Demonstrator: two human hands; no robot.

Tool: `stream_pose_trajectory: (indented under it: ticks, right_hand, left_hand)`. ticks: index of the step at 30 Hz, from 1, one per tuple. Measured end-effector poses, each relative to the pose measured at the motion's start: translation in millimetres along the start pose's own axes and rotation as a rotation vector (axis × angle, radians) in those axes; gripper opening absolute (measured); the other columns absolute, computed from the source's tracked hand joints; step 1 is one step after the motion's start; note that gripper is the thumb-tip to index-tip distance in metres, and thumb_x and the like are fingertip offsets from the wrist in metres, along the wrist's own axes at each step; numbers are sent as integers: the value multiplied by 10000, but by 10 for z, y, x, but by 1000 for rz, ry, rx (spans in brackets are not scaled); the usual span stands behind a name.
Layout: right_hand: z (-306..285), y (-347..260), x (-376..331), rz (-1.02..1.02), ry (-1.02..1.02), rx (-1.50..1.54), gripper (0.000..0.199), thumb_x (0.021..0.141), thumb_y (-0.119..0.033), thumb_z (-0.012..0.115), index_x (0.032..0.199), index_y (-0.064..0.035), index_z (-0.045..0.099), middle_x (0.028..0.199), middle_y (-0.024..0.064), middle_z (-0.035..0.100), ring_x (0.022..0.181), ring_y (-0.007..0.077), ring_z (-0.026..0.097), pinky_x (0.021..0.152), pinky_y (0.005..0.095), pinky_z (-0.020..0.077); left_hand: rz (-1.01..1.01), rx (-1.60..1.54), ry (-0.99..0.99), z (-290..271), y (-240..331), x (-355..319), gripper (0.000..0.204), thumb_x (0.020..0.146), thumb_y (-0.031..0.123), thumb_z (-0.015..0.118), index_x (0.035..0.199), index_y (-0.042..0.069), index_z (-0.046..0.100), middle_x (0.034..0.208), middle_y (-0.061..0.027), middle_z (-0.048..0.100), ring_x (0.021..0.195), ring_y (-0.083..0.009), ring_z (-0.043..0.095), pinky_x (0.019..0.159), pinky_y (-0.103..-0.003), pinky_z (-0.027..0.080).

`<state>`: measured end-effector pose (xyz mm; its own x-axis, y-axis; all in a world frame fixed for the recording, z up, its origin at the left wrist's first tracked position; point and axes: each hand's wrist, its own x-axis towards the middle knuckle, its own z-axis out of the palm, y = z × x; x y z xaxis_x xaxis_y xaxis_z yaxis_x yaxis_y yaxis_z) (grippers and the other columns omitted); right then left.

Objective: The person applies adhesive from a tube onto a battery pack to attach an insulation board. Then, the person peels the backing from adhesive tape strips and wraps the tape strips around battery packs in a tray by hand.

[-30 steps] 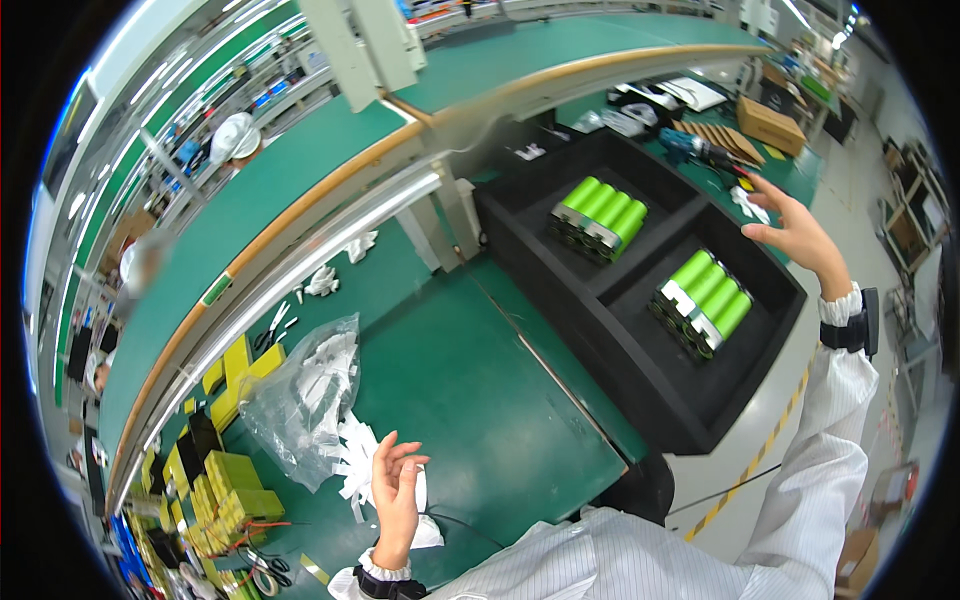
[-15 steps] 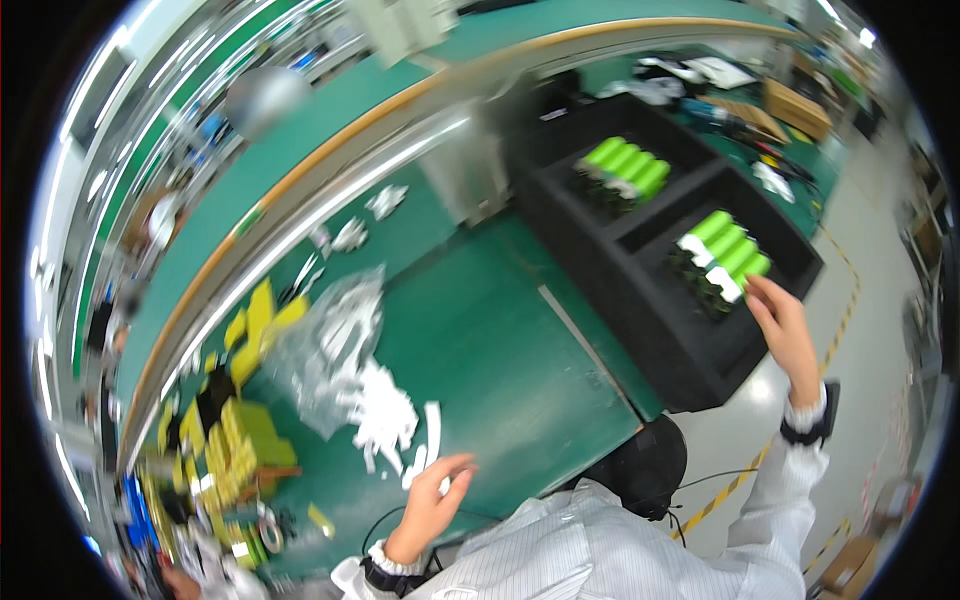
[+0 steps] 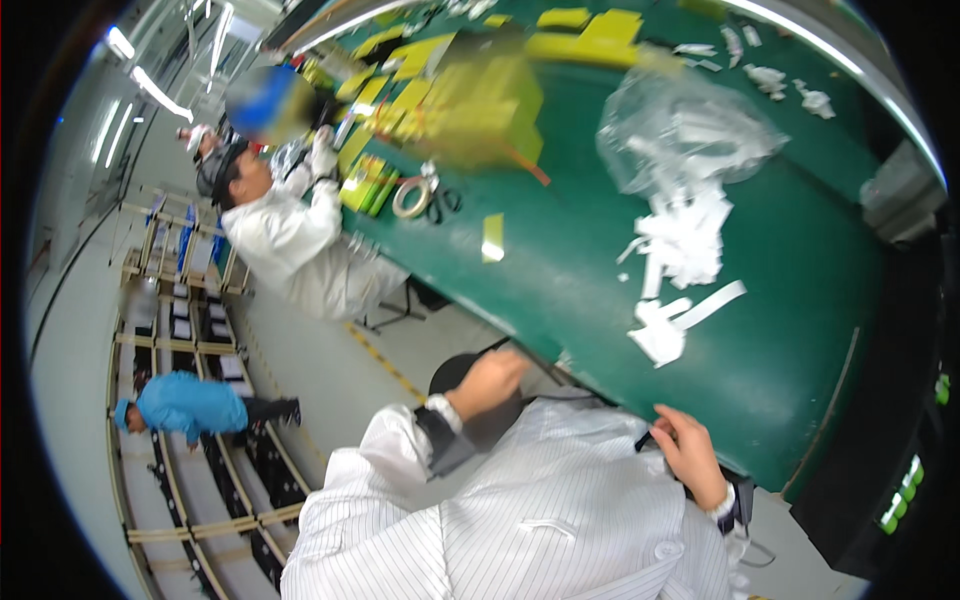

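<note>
My left hand (image 3: 490,385) is in front of my torso, off the table's near edge, its fingers curled in and slightly blurred. Nothing shows in it. My right hand (image 3: 692,458) hovers at the table edge, fingers loosely bent and thumb apart, with nothing visible between them. Beyond it on the green table lie a few white strips (image 3: 662,335) and a larger heap of white strips (image 3: 690,232). The heap spills from a clear plastic bag (image 3: 640,130). At the far right, green cylindrical cells (image 3: 903,495) show in a black box (image 3: 845,520).
Yellow pieces (image 3: 470,105) are stacked at the back left, beside a tape roll (image 3: 411,197) and black-handled scissors (image 3: 445,205). A co-worker in white (image 3: 290,240) sits at the table's left. Another person in blue (image 3: 190,405) stands by racks (image 3: 190,530). A black stool (image 3: 455,372) is below my left hand.
My view has swung left, so the black box now sits at the right rim. My right hand has left the green cell pack and come near my body. My left hand has drawn away from the strips.
</note>
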<state>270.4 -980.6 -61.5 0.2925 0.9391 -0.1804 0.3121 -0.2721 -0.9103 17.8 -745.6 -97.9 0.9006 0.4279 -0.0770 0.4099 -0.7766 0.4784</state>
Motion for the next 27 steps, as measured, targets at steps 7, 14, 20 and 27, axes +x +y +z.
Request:
stream_pose_trajectory:
  ticks: [7,14,20,27]
  right_hand:
    - [660,103,732,-260,26,-175,286,696,-70,593,965,8,535,842,144,546,822,308,494,719,351,410]
    - [923,402,709,-265,40,-261,389,632,-70,640,1001,-13,532,981,97,486,910,285,452,796,365,373]
    - [1038,582,728,-351,112,-419,333,668,-33,514,999,-68,538,946,54,486,907,235,462,745,341,374]
    - [1245,724,733,-534,150,-386,206,701,-151,496,896,-92,519,889,16,500,836,151,488,631,249,374]
  left_hand:
    - [-278,86,360,-692,-1103,-13,132,758,44,516,877,2,557,795,-146,543,733,-282,543,639,-324,432]
    - [-241,296,229,-868,-1055,231,181,741,130,546,889,26,545,867,-112,519,826,-283,506,718,-365,413]
    - [105,509,-239,-783,-1228,600,654,705,384,572,1236,87,331,1253,-117,342,1150,-272,333,942,-377,277]
    - [590,537,-589,-492,-1759,901,719,565,411,650,1148,64,410,1260,-239,301,1163,-438,270,948,-554,213]
